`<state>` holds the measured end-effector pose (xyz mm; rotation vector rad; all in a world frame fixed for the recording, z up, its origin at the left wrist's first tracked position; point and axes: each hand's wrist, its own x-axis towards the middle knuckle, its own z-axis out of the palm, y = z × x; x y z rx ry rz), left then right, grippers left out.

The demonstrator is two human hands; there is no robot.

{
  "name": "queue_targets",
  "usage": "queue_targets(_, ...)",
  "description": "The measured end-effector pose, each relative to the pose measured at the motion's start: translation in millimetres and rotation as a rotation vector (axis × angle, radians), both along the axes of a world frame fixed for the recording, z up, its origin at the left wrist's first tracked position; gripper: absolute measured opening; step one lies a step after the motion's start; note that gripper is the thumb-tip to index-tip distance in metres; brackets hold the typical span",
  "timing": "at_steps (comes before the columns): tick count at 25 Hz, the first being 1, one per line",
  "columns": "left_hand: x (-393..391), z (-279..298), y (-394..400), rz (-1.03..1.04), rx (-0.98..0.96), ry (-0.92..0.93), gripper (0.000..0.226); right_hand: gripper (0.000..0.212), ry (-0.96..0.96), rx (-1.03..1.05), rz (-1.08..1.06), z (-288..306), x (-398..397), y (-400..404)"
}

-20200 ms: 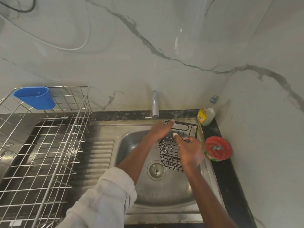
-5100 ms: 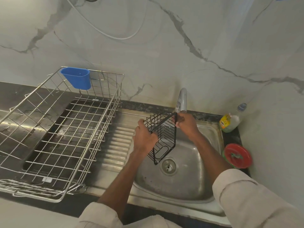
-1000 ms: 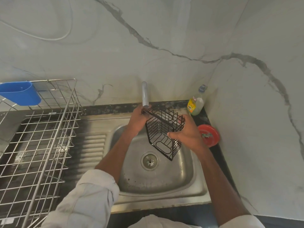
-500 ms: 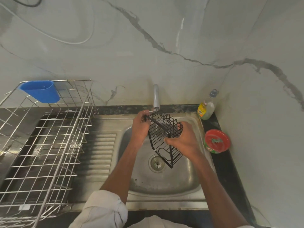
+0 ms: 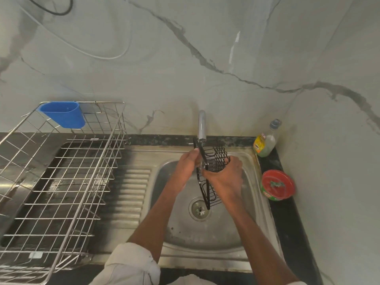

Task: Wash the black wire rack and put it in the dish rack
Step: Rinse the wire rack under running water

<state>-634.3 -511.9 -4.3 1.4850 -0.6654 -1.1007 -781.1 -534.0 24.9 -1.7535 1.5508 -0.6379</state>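
Half a second on, the black wire rack (image 5: 212, 163) has turned from a slanted, open-faced pose to stand nearly on edge under the tap (image 5: 202, 125), and both hands have closed in nearer each other around its upper part. It hangs above the sink (image 5: 205, 233) bowl, its top end just below the spout, its lower end above the drain (image 5: 199, 208), clear of the steel.

On the rack's left side, the left hand (image 5: 186, 167) has its fingers curled round the top bar. From the right, the right hand (image 5: 225, 177) wraps the mesh with its fingers bent over the wires. I cannot tell whether water is running.

Left of the bowl, a ribbed draining board (image 5: 131, 192) forms part of the same steel unit. Over the worktop's left end stands the dish rack (image 5: 67, 177), a silver wire basket holding no dishes, with a blue plastic cup (image 5: 63, 114) hooked on its back rim. At the worktop's back right corner stands a dish soap bottle (image 5: 265, 142) with a yellow label. Nearer along the right edge sits a round tub with a red lid (image 5: 277, 185). A marble-patterned wall (image 5: 185, 68) rises behind, with a white cable (image 5: 107, 56) looping across it. Pale rolled sleeves (image 5: 131, 264) show at the bottom.
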Motion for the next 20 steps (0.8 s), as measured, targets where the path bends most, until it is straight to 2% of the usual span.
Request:
queue_targets(3,-17.2,10.9,-12.0,0.033,0.023,0.175,0.041,0.087,0.01,0.025,0.004,-0.8,5.2,-1.2)
queue_targets(5,-17.4,13.7,-23.0,0.07,0.066,0.259,0.05,0.067,-0.021,0.068,0.027,-4.4,4.7,-7.5)
queue_targets(7,-8.1,13.2,-34.9,0.079,0.124,0.249,0.056,0.039,-0.023,0.094,0.048,-6.5,1.2,-13.6)
queue_targets(9,2.8,10.8,-48.5,0.078,0.174,0.177,0.056,0.025,-0.039,0.099,0.033,-8.9,-0.5,-18.5)
queue_targets(11,2.7,11.3,-59.4,0.067,0.207,0.063,0.047,0.024,-0.069,0.108,0.019,-10.9,-0.4,-19.8)
queue_targets(13,-0.7,9.1,-67.5,0.02,0.221,-0.134,0.04,0.024,-0.114,0.14,-0.01,-15.2,-0.7,-20.6)
queue_targets(17,-4.6,6.0,-70.9,-0.098,0.175,-0.546,0.041,0.025,-0.182,0.155,-0.057,-30.2,-5.5,-19.7)
queue_targets(19,-5.6,12.6,-64.6,-0.137,0.123,-0.628,0.036,0.024,-0.184,0.115,-0.089,-30.0,-5.1,-18.4)
queue_targets(20,-6.3,15.2,-59.0,-0.13,0.094,-0.608,0.029,0.023,-0.174,0.104,-0.099,-27.8,-5.4,-18.0)
